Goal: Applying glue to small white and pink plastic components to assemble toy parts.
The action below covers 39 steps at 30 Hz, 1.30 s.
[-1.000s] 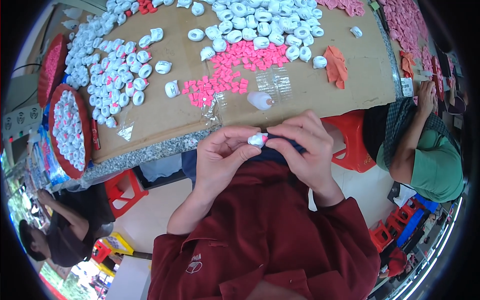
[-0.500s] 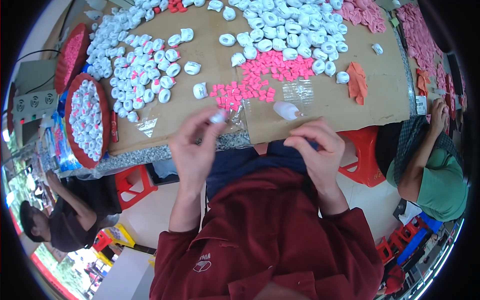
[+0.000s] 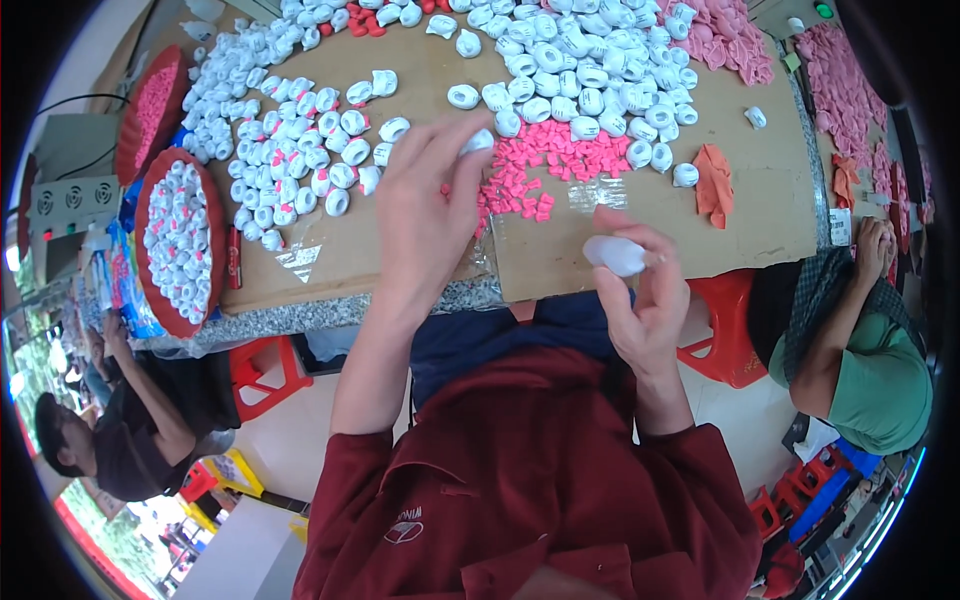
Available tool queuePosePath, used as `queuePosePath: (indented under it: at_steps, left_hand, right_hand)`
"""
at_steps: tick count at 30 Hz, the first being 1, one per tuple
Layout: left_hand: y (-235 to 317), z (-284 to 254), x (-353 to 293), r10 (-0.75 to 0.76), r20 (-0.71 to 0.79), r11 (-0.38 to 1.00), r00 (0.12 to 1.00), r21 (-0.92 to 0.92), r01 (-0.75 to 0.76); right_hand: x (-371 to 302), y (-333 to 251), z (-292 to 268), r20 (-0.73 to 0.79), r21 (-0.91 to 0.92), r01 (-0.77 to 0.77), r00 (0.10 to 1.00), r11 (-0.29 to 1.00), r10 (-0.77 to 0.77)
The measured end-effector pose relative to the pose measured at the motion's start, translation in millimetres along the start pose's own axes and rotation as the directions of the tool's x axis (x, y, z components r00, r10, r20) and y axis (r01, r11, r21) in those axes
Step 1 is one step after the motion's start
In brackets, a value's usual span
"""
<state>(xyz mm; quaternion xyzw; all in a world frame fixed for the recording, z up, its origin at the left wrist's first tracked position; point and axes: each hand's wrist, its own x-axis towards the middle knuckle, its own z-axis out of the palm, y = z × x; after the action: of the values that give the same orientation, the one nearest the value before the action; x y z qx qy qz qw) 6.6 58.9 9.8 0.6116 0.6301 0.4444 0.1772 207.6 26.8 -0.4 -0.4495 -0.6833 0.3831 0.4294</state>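
My left hand (image 3: 425, 215) reaches out over the cardboard-covered table (image 3: 560, 250), pinching a small white plastic piece (image 3: 478, 141) at its fingertips, above the edge of a heap of small pink parts (image 3: 545, 165). My right hand (image 3: 640, 290) stays near the table's front edge and holds another white plastic piece (image 3: 615, 254) between thumb and fingers. Many white pieces fitted with pink parts (image 3: 300, 140) lie spread to the left. Plain white pieces (image 3: 570, 70) are piled behind the pink heap.
Two red baskets (image 3: 180, 240) of white pieces stand at the table's left end. An orange cloth (image 3: 715, 185) lies at the right. A person in green (image 3: 860, 350) sits at my right, another person (image 3: 110, 430) low on my left. Red stools (image 3: 265, 365) stand below.
My hands were together at my chest on one white piece. The left hand has carried a white piece forward over the table, while the right hand has picked up another white piece.
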Motion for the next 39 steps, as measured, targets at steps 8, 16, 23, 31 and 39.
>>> queuePosePath:
  at_steps: [8, 16, 23, 31, 39]
  left_hand:
    - [2, -17, -62, -0.329, 0.541, -0.1, 0.774, -0.835, 0.541]
    - [8, -17, -75, -0.361, 0.559, -0.059, 0.747, -0.813, 0.58]
    - [18, -22, -69, -0.278, 0.606, -0.086, 0.745, -0.789, 0.609]
    - [7, -9, -77, -0.334, 0.485, 0.063, 0.808, -0.844, 0.533]
    - [9, -7, -77, -0.313, 0.419, 0.165, 0.852, -0.86, 0.483]
  right_hand:
    - [-4, -15, -16, 0.03, 0.204, -0.026, 0.999, 0.979, 0.021]
    - [-10, -18, -14, -0.035, 0.278, -0.043, 0.998, 0.96, 0.054]
    - [-11, -19, -15, -0.001, 0.245, -0.048, 0.999, 0.968, 0.05]
    - [-14, -27, -14, 0.016, 0.213, -0.186, 0.982, 0.959, 0.187]
    - [-9, -23, -12, 0.064, 0.189, -0.183, 0.983, 0.965, 0.174]
